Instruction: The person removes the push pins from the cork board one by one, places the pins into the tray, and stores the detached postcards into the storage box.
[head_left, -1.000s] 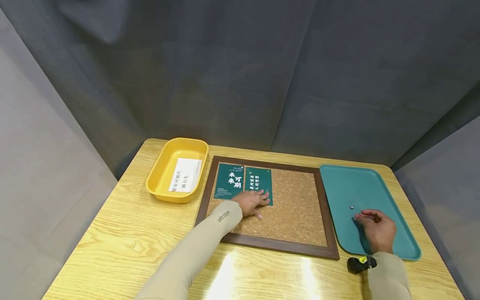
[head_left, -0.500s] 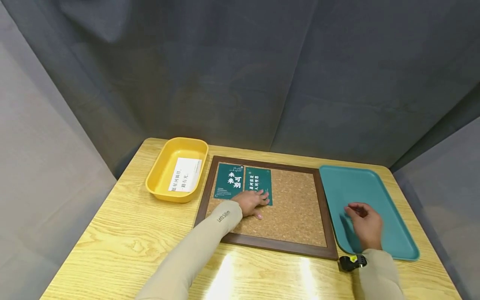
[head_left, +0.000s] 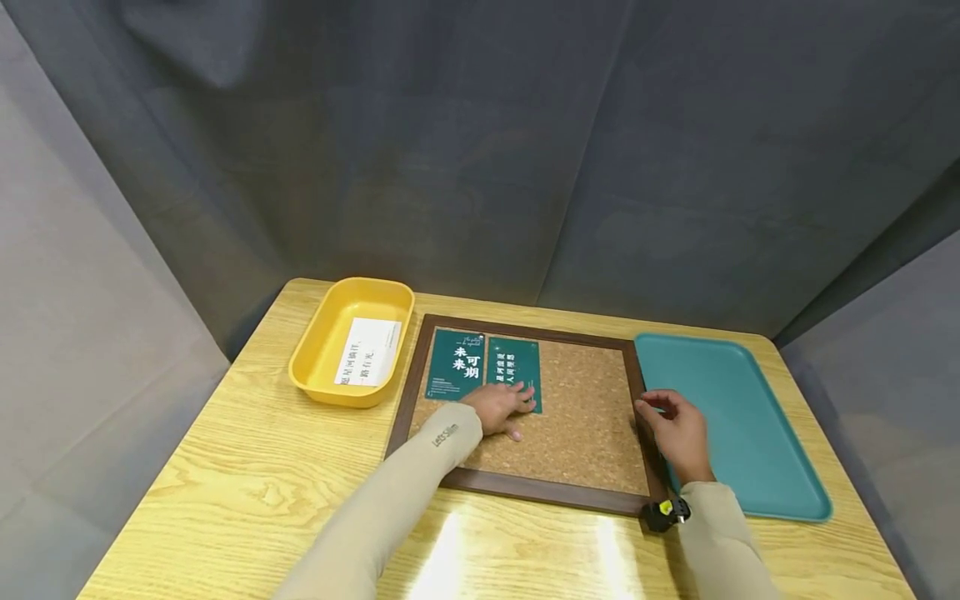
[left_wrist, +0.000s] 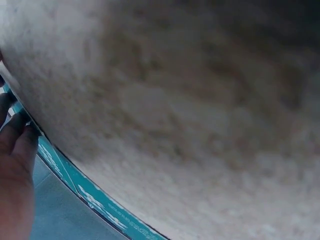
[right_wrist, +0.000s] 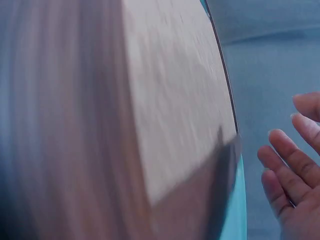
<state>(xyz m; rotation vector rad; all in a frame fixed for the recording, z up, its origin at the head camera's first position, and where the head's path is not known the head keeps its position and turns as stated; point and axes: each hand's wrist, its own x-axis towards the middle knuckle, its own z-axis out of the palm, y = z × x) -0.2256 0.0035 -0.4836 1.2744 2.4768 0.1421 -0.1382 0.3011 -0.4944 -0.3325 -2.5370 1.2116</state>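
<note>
Under the left fingers (left_wrist: 24, 149) lies a card (head_left: 516, 358).

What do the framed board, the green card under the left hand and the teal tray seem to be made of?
Board surface: apparently matte cork, from its speckled brown grain.
Frame: smooth and dark brown, perhaps wood or a wood-look material.
Green card: likely printed paper or card stock, thin with white lettering.
Teal tray: probably molded plastic; even color, rounded corners, raised rim.
</note>
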